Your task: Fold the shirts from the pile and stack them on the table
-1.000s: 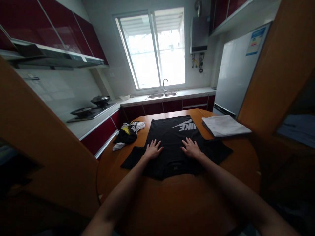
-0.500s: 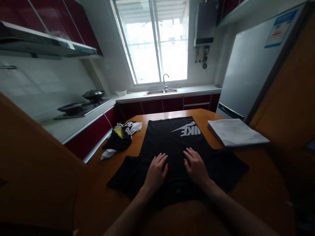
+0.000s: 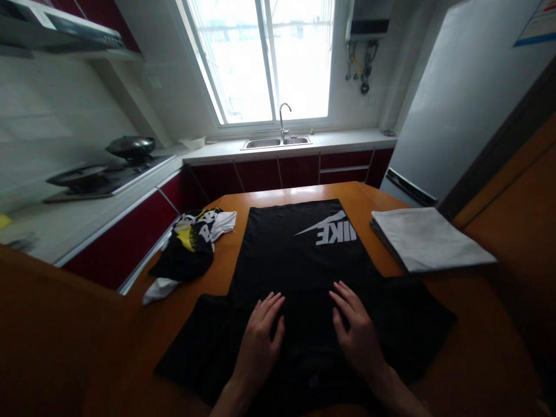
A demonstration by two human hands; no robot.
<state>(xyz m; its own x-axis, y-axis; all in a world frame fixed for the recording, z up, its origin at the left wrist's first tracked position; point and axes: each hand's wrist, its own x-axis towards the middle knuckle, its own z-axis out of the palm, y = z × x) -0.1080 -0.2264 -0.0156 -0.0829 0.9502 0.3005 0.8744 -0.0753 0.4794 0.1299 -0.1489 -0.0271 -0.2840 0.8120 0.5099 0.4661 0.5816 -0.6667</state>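
Observation:
A black T-shirt (image 3: 282,249) with a white printed logo lies spread flat on the wooden table (image 3: 369,200). Its hem is toward the window, its collar end toward me, and its sleeves stretch out to both sides. My left hand (image 3: 262,333) rests on the left part of the shirt, palm down with fingers extended. On the right part lies my right hand (image 3: 356,327), also palm down, its fingers stretched forward. Between the two hands is a strip of bare black cloth. Neither hand grasps the fabric.
A crumpled black, white and yellow garment (image 3: 186,246) lies at the table's left edge. Folded pale cloth (image 3: 430,238) is stacked on the right. Beyond are a sink (image 3: 263,143), a stove with a wok (image 3: 130,147) and a fridge (image 3: 460,98).
The view has tilted down and come closer to the table. Both hands stay flat on the shirt, now a little further apart and lower in the picture.

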